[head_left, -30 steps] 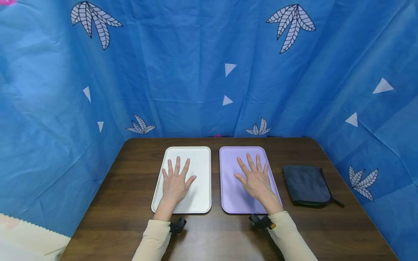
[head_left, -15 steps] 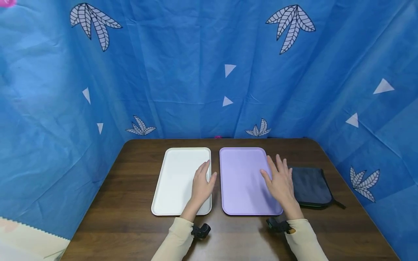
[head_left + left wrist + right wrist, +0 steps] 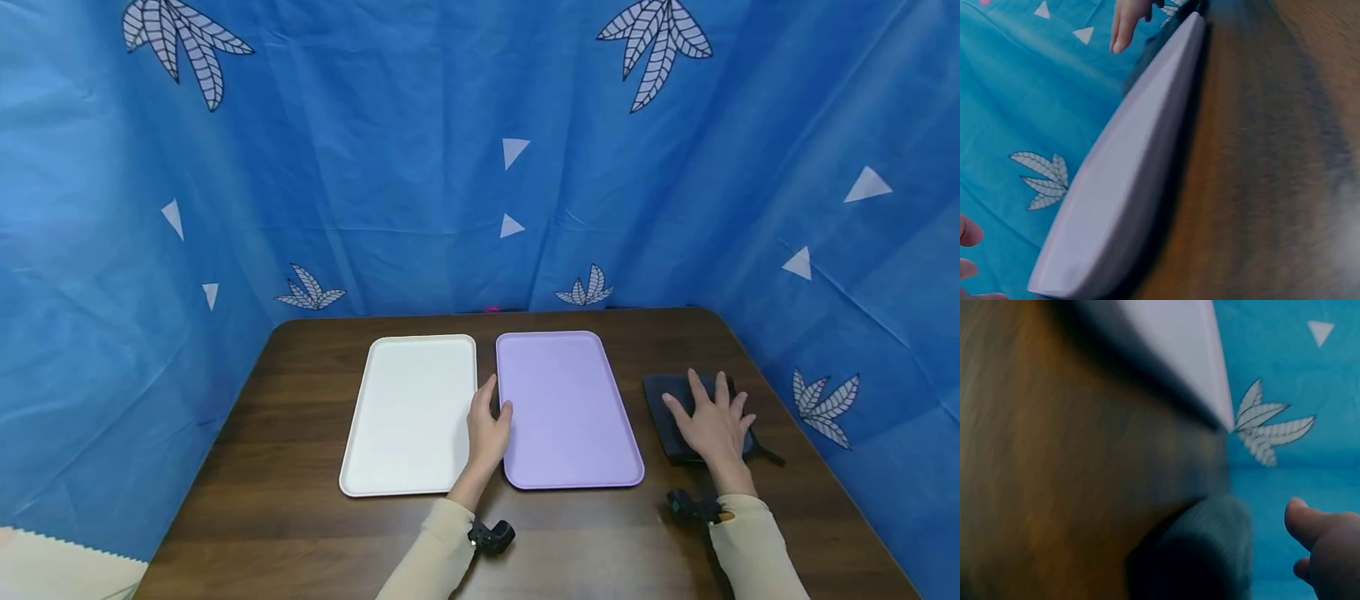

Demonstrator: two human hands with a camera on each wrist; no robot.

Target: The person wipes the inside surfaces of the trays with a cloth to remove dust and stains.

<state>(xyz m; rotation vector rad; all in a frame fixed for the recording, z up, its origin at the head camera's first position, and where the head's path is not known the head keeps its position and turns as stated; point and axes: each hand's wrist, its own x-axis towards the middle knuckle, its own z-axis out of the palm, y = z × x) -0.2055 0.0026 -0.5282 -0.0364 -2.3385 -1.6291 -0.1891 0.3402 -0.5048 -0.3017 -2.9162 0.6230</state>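
Right hand point(image 3: 714, 429) wide, fingers spread, holding nothing: it sits above the dark pouch point(image 3: 675, 443), and the right wrist view shows a gap under the thumb, so no contact on that side; the far fingers cannot be judged. Left hand point(image 3: 487, 433) likewise grips nothing, thumb and fingers apart in a loose curve. The pouch lies flat at the right of the table point(image 3: 300, 400), its strap point(image 3: 771, 456) trailing off the near right corner; much of its top is hidden by the hand. Change: one second ago both hands were spread over the trays, one each; half a second ago the right hand was at the outer edge of the purple tray point(image 3: 566, 412), and now it is beyond it, over the pouch. The left hand has shifted inward from the white tray point(image 3: 412, 417) to the gap between the two. Pouch and trays appear not to have moved on the table. Reading: the hands have left their matching poses, and the work now centres on the pouch, with no grasp made. Both trays hold nothing visible. Blue cloth point(image 3: 405, 167) hangs behind and at the sides.
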